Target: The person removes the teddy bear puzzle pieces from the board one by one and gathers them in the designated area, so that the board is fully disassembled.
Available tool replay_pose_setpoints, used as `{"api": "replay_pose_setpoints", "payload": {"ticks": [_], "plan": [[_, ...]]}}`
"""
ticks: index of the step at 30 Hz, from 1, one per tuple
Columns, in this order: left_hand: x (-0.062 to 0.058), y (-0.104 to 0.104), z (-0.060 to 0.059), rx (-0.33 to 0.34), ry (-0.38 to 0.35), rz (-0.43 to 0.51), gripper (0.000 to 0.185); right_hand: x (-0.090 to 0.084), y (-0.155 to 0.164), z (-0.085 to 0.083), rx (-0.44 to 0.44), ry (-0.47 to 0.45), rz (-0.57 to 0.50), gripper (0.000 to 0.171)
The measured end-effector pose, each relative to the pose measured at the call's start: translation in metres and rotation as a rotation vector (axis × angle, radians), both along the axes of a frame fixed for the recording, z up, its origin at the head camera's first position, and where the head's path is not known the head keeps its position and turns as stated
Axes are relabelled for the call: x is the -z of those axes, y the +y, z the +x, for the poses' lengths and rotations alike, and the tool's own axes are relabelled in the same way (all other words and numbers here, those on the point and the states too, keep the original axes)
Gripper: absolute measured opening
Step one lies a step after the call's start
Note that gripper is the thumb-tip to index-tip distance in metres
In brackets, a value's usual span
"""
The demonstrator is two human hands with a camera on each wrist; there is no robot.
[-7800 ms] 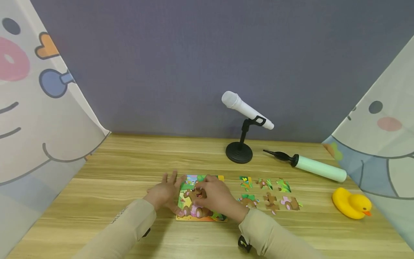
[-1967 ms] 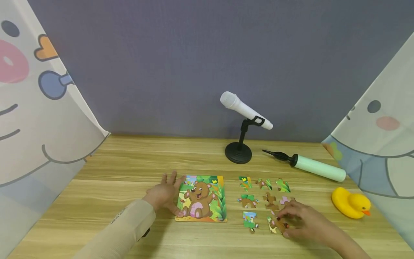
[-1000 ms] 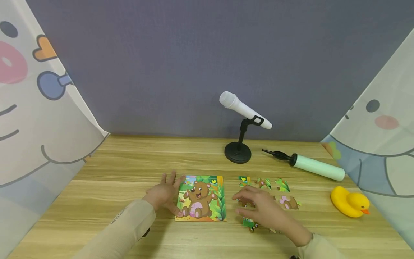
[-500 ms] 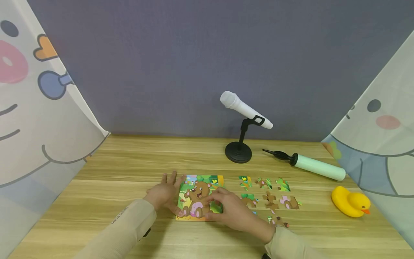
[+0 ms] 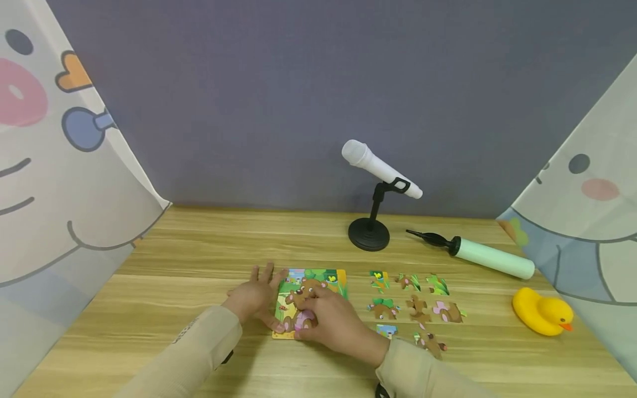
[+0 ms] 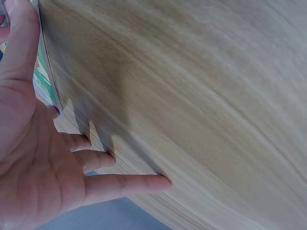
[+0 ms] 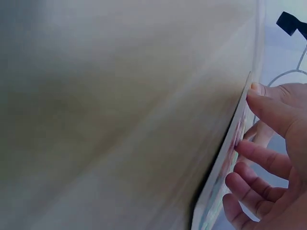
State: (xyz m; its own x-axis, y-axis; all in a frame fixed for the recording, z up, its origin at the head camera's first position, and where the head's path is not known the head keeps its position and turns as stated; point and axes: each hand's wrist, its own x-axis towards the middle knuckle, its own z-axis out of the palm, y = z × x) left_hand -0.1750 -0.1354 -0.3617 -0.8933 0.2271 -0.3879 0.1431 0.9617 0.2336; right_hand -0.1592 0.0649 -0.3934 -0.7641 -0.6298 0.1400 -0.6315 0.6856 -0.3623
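Observation:
My left hand rests at the left edge of a bear-picture jigsaw puzzle, fingers spread on the table and thumb on the board's lower left corner. The left wrist view shows its palm and straight fingers. My right hand lies across the puzzle, covering its lower right. Its thumb and index finger are bent over the bear's belly; I cannot tell whether they pinch a piece. In the right wrist view, the fingertips touch the board's surface and the thumb is by its edge. Several loose puzzle pieces lie in rows to the right.
A white microphone on a black stand is behind the puzzle. Farther right lie a pale green hand pump and a yellow rubber duck. A grey panel closes off the back; cartoon-print cloths hang at the sides.
The bear-head puzzle piece was set down in the loose front row. My right hand then came left, back onto the puzzle and across to the bear's belly. The left hand stays put.

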Motion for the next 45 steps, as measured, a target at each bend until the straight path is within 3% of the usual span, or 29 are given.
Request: {"api": "replay_pose_setpoints", "payload": {"ticks": [7, 13, 25, 31, 38, 45], "plan": [[0.001, 0.001, -0.001, 0.001, -0.006, -0.031, 0.128, -0.005, -0.006, -0.003, 0.006, -0.098, -0.033, 0.032], [0.003, 0.002, -0.003, 0.006, -0.012, -0.057, 0.128, -0.007, -0.009, -0.004, 0.045, -0.154, -0.03, 0.039], [0.003, 0.0, -0.003, 0.007, 0.003, -0.023, 0.128, -0.01, -0.011, -0.003, 0.014, -0.015, 0.052, 0.044], [0.004, 0.002, -0.004, 0.013, -0.014, -0.05, 0.129, -0.008, -0.007, -0.005, 0.041, -0.03, 0.056, 0.043], [0.004, 0.003, -0.003, 0.009, -0.012, -0.049, 0.129, -0.011, 0.007, -0.017, 0.061, -0.015, 0.084, 0.028], [0.004, 0.001, -0.004, 0.003, -0.017, -0.025, 0.129, -0.011, 0.012, -0.025, 0.05, -0.03, 0.074, 0.041]]}}
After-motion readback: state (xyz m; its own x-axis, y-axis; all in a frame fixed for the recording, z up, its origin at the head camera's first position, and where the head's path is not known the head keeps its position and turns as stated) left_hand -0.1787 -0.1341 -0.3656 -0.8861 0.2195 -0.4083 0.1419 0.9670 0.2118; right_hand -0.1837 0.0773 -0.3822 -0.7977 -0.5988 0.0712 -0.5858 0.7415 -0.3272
